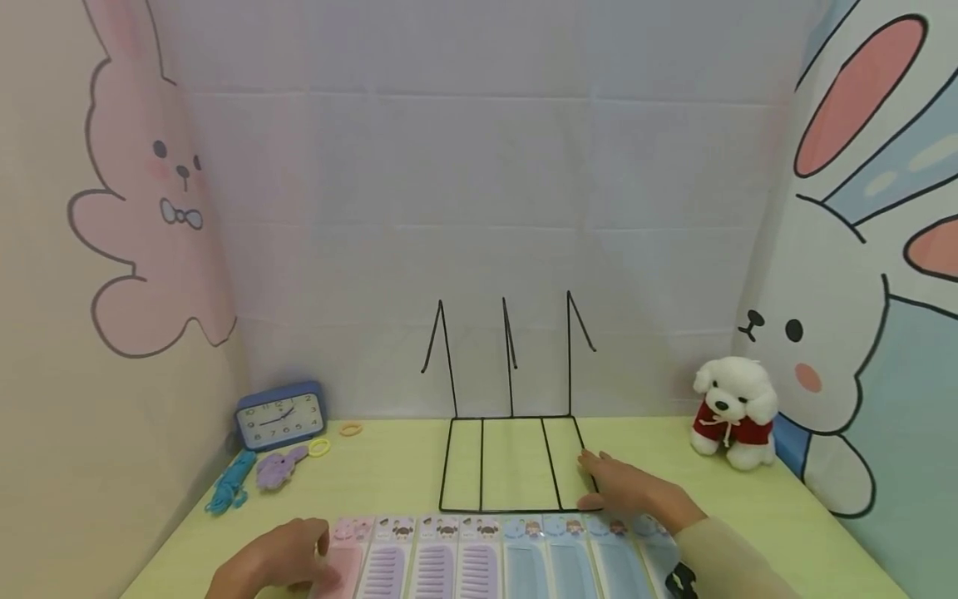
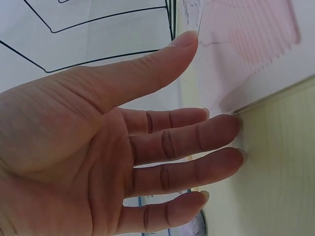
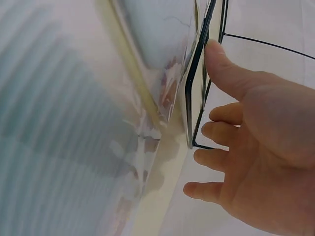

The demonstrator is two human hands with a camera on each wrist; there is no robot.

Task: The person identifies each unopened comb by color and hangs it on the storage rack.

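My left hand [image 1: 277, 553] is beside the leftmost pack, a pink comb in clear packaging [image 1: 343, 570]. In the left wrist view its thumb [image 2: 184, 44] is at the pack's edge, with the fingers loosely extended near the table. A black wire rack [image 1: 570, 366] with three upright hooks stands behind the row of packs. My right hand [image 1: 629, 487] is at the rack's right side, thumb and fingers apart near the wire. Next to the pink pack lie purple comb packs [image 1: 430, 570], then blue comb packs [image 1: 572, 570], partly cut off by the frame's lower edge.
On the left of the table are a blue clock [image 1: 280, 416], a blue cord bundle [image 1: 230, 482], a purple toy-like item [image 1: 277, 469], a yellow ring [image 1: 319, 448] and an orange ring [image 1: 350, 429]. A white plush dog [image 1: 737, 408] sits at the right. Walls enclose the table.
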